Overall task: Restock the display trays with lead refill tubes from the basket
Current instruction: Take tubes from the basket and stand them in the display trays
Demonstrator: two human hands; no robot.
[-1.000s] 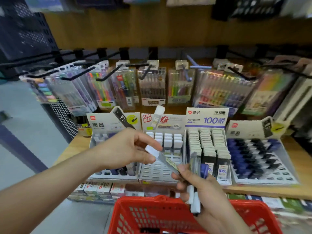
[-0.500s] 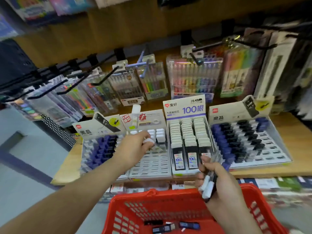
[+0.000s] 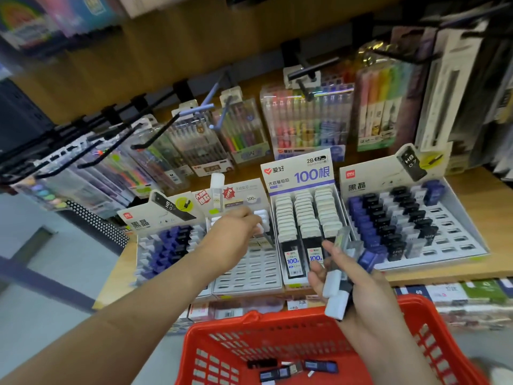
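White-capped lead refill tube [image 3: 259, 227], blurred, seems pinched in the curled fingers of the left hand [image 3: 233, 240], just above the display tray [image 3: 249, 276] slots. Best seat it upright and square, cap up. The right hand [image 3: 363, 293] grips a spare bundle [image 3: 337, 290] above the red basket [image 3: 244, 337].

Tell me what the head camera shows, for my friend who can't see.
A person's left hand reaches into a white slotted cardboard display tray on a wooden shop shelf, while the right hand grips a bunch of white-capped lead refill tubes above a red plastic basket. A few dark tubes lie in the basket.
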